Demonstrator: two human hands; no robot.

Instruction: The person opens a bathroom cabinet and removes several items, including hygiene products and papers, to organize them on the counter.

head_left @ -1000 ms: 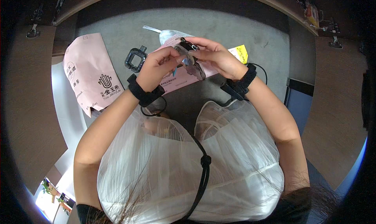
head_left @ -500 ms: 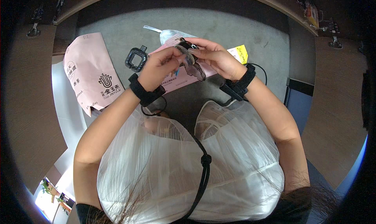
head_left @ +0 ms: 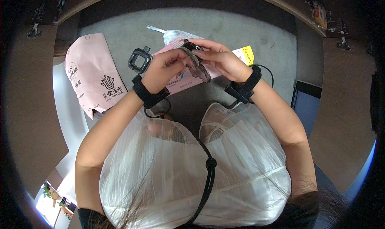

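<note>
Both my hands are raised over the desk, close together, around a dark glossy piece with a smoky, see-through part that hangs below the fingers. My left hand pinches this piece from the left with its fingers curled. From the right, my right hand grips the black upper end between thumb and fingers. The fingers cover much of the piece, so its exact kind does not show. Just left of my left hand is a dark, sparkly square frame with an open middle.
Beneath my hands lies a pink printed sheet or packet. A pink paper bag stands to the left. Beyond the hands is a pale face mask; a yellow-and-white card lies right. Black straps with cords circle both wrists.
The smoky piece has turned slightly between my fingers. My hands and everything around them stay almost in place.
</note>
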